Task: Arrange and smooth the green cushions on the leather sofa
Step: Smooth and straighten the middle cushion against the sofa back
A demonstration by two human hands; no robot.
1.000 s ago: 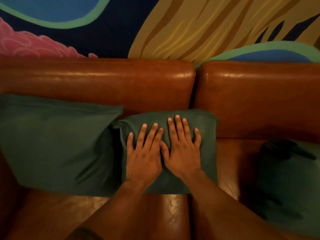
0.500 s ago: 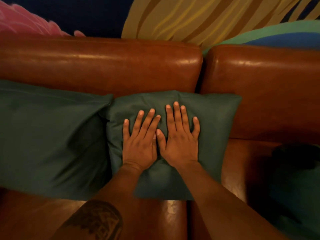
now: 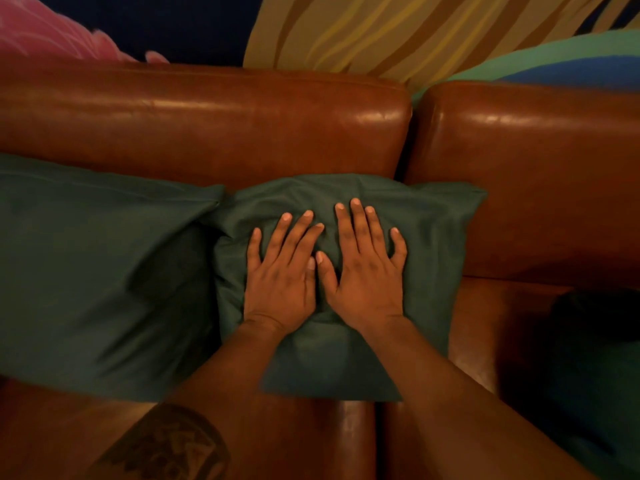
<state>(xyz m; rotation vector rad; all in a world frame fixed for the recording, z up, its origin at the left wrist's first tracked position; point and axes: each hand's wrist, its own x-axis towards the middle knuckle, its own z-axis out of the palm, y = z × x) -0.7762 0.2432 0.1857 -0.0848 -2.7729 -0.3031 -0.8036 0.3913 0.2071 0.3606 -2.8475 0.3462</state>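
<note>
Centre of the frame: left hand [image 3: 280, 285] and right hand [image 3: 367, 275] are lying flat, fingers straight and spread, pressing the middle green cushion [image 3: 433, 258], gripping nothing. Looks like the smoothing step; next probably calls for sweeping outward over the creases near the fingertips. Larger green cushion [image 3: 93, 271] is touching at left, another [image 3: 595, 375] sitting lower right. Leather sofa [image 3: 214, 126] is glossy; painted mural wall [image 3: 398, 29] is running behind.
</note>
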